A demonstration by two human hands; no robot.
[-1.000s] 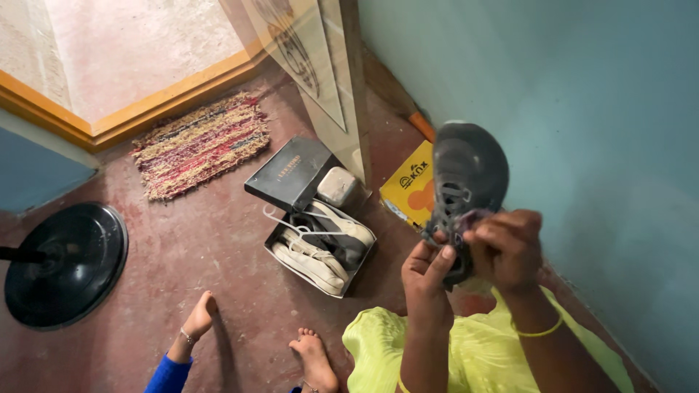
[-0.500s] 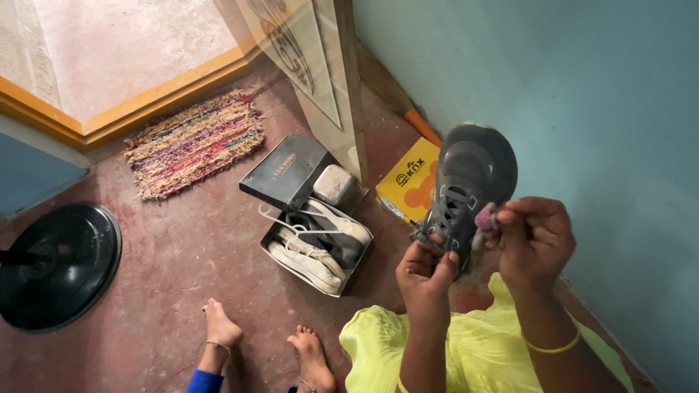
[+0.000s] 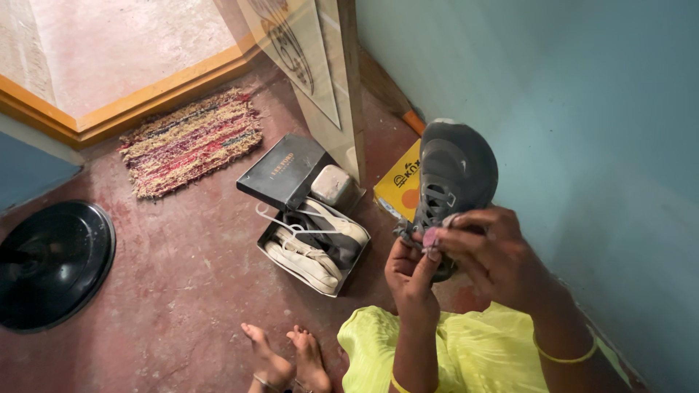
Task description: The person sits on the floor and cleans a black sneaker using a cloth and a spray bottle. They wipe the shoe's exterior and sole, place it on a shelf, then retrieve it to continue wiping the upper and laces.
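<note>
Against the blue-green wall (image 3: 582, 109) at the right, a dark grey lace-up shoe (image 3: 455, 171) is held up in the air, toe upward, above a lap in yellow-green cloth (image 3: 466, 349). The left hand (image 3: 409, 271) grips the shoe's lower end from below, fingers curled shut around it. The right hand (image 3: 489, 255) comes across its laced front, fingertips pinched together on a small pinkish-purple tuft (image 3: 430, 236) at the laces. On the red floor (image 3: 182, 291), close to the corner where the door frame (image 3: 342, 87) meets the wall, stands an open shoebox (image 3: 314, 251) with pale cream shoes inside; its black rectangular lid (image 3: 282, 172) with small light lettering leans on the far end. A flat yellow package (image 3: 402, 185) with an orange round mark lies just behind the held shoe. Farther left lie a striped woven mat (image 3: 189, 142) and, at the floor's left edge, a round black base (image 3: 51, 266).
</note>
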